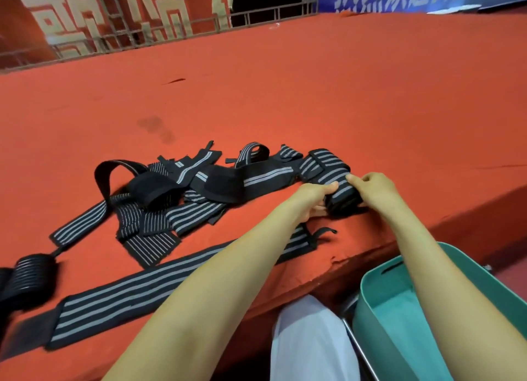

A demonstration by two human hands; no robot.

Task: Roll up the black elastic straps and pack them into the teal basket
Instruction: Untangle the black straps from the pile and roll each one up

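Note:
A black elastic strap with grey stripes is partly wound into a roll (340, 196) near the red platform's front edge. My left hand (315, 196) grips the roll's left end and my right hand (373, 188) pinches its right side. The strap's unrolled part (320, 163) lies flat just beyond the roll. A heap of loose straps (182, 189) lies to the left, and one long strap (137, 292) runs flat under my left forearm. The teal basket (379, 292) stands below the platform at lower right, partly hidden by my right forearm.
The red carpeted platform (285, 95) stretches far back to a metal railing (171, 32) and banners. A rolled black strap (31, 275) sits at the far left edge. My white-clad knee (310, 343) is below the platform edge beside the basket.

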